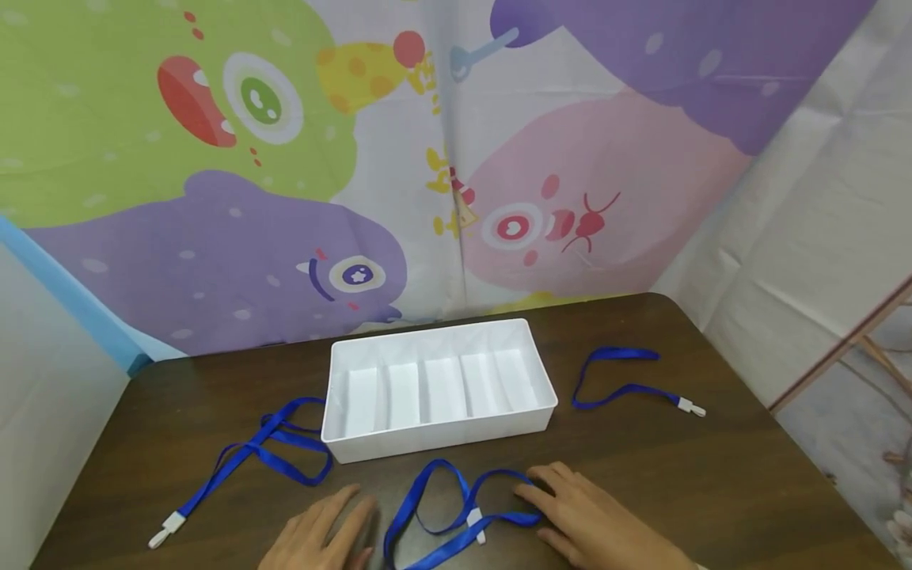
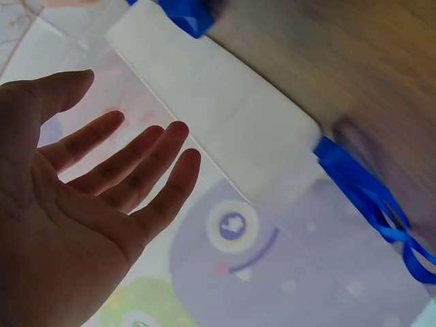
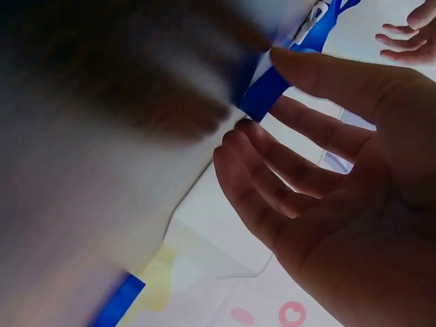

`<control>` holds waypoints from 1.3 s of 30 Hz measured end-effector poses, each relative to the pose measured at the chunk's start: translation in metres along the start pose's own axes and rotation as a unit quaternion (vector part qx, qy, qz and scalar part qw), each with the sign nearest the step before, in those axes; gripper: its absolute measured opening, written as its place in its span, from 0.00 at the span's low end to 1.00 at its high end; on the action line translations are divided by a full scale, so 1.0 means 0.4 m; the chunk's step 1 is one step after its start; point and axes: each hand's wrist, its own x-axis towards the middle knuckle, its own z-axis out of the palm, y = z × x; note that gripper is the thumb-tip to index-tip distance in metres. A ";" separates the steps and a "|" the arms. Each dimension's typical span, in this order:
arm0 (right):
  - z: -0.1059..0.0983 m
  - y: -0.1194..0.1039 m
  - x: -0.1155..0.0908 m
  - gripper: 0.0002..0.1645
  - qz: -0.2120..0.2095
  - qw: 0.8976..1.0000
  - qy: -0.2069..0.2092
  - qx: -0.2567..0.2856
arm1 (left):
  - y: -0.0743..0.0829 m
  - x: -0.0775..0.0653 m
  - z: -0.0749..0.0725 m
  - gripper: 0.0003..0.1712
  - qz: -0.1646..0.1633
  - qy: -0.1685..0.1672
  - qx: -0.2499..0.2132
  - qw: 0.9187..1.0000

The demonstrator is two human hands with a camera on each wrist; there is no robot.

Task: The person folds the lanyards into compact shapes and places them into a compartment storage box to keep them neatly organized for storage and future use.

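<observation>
A blue lanyard (image 1: pixel 411 507) lies in loose loops on the dark table, its white clip (image 1: pixel 476 522) in the middle of the loops. My right hand (image 1: pixel 594 518) is at the right end of these loops, fingertips right at the ribbon. In the right wrist view, the ribbon (image 3: pixel 264 92) shows between the thumb and the loosely bent fingers, which stand apart. To the left of the lanyard, my left hand (image 1: pixel 321 534) has relaxed, spread fingers. Nothing lies in its palm (image 2: pixel 75 225) in the left wrist view.
Behind the hands stands a white tray (image 1: pixel 442 435) with several compartments. A second blue lanyard (image 1: pixel 245 450) lies left of the tray, against its side, and a third lanyard (image 1: pixel 627 388) lies to the right. A cartoon-printed cloth (image 1: pixel 399 182) hangs behind the table (image 1: pixel 734 475).
</observation>
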 end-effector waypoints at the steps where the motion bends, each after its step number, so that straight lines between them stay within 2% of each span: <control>1: 0.001 -0.001 0.000 0.27 -0.001 1.000 0.007 0.001 | 0.006 0.008 0.003 0.33 0.009 0.005 -0.007 1.000; 3: 0.002 -0.002 0.002 0.19 -0.003 1.000 0.021 0.006 | 0.017 0.024 0.012 0.32 0.031 0.011 -0.023 0.999; 6: 0.001 -0.004 0.005 0.11 -0.013 0.999 0.039 -0.003 | 0.039 0.052 0.022 0.33 0.069 0.001 -0.046 0.997; 10: -0.014 -0.015 0.013 0.13 -0.048 0.996 0.070 -0.023 | 0.078 0.094 0.031 0.33 0.111 -0.024 -0.071 0.991; 14: -0.057 -0.039 0.032 0.17 -0.079 0.993 0.088 -0.013 | 0.109 0.144 0.042 0.33 0.144 -0.005 -0.082 0.986; 16: -0.082 -0.056 0.043 0.12 -0.086 0.992 0.092 -0.007 | 0.123 0.170 0.047 0.33 0.160 0.001 -0.079 0.984; 19: -0.118 -0.080 0.065 0.13 -0.098 0.989 0.111 0.008 | 0.136 0.200 0.048 0.30 0.161 -0.014 -0.088 0.983; 22: -0.149 -0.099 0.096 0.20 -0.121 0.980 0.151 0.039 | 0.132 0.217 0.043 0.24 0.148 -0.035 -0.132 0.980; 24: -0.168 -0.106 0.120 0.25 -0.149 0.967 0.194 0.067 | 0.122 0.223 0.036 0.15 0.138 -0.045 -0.187 0.972; 25: -0.176 -0.108 0.131 0.22 -0.160 0.960 0.216 0.084 | 0.118 0.227 0.031 0.11 0.130 -0.051 -0.224 0.965; 26: -0.183 -0.110 0.140 0.18 -0.164 0.952 0.236 0.108 | 0.116 0.230 0.024 0.08 0.122 -0.059 -0.272 0.953; 28: -0.194 -0.116 0.152 0.17 -0.150 0.943 0.243 0.173 | 0.116 0.242 0.006 0.07 0.101 -0.071 -0.369 0.921; 30: -0.198 -0.121 0.164 0.30 -0.132 0.931 0.223 0.259 | 0.120 0.257 -0.015 0.07 0.085 -0.064 -0.459 0.882; 31: -0.196 -0.125 0.169 0.37 -0.121 0.922 0.200 0.308 | 0.123 0.265 -0.028 0.07 0.082 -0.054 -0.493 0.865; 32: -0.193 -0.131 0.175 0.43 -0.113 0.912 0.170 0.356 | 0.126 0.277 -0.040 0.08 0.087 -0.037 -0.517 0.851; 33: -0.191 -0.136 0.179 0.47 -0.102 0.902 0.132 0.398 | 0.130 0.288 -0.054 0.10 0.092 -0.020 -0.526 0.845; 34: -0.184 -0.143 0.185 0.44 -0.113 0.878 0.100 0.455 | 0.134 0.303 -0.069 0.11 0.104 0.004 -0.533 0.840; 35: -0.177 -0.148 0.191 0.40 -0.120 0.857 0.077 0.494 | 0.137 0.317 -0.083 0.12 0.114 0.031 -0.536 0.836; 37: -0.167 -0.163 0.202 0.29 -0.122 0.821 0.046 0.555 | 0.139 0.343 -0.108 0.12 0.115 0.084 -0.532 0.834; 39: -0.164 -0.180 0.212 0.18 -0.130 0.781 0.030 0.610 | 0.134 0.362 -0.129 0.13 0.104 0.134 -0.519 0.838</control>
